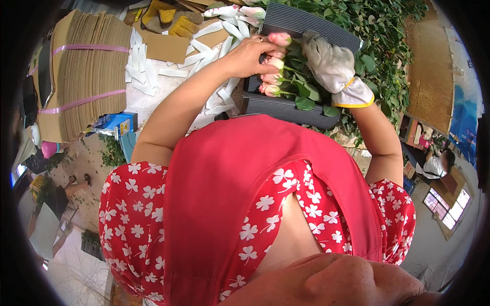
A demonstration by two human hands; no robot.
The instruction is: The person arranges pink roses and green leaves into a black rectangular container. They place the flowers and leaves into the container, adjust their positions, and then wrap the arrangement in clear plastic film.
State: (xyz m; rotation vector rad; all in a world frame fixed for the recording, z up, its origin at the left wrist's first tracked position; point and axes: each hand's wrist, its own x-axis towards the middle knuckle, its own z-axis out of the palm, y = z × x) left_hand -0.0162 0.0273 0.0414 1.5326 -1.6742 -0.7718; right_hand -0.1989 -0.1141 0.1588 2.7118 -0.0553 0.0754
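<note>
The bare left hand (248, 55) pinches the pink rose heads (271, 76), levelling them; the gloved right hand (332, 66) clasps the leafy stems (301, 84) beside it; the bunch lies on dark corrugated sheet (286, 104), seemingly gathered but not yet wrapped.

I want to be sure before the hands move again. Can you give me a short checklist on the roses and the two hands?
1. Bare left hand touches the pink roses: ok.
2. Gloved right hand rests on the leafy stems: ok.
3. Roses lie in the dark ridged tray: ok.
4. Rose heads lie side by side, pointing left: ok.
5. Firm grip on the stems: cannot tell, glove hides it.
</note>
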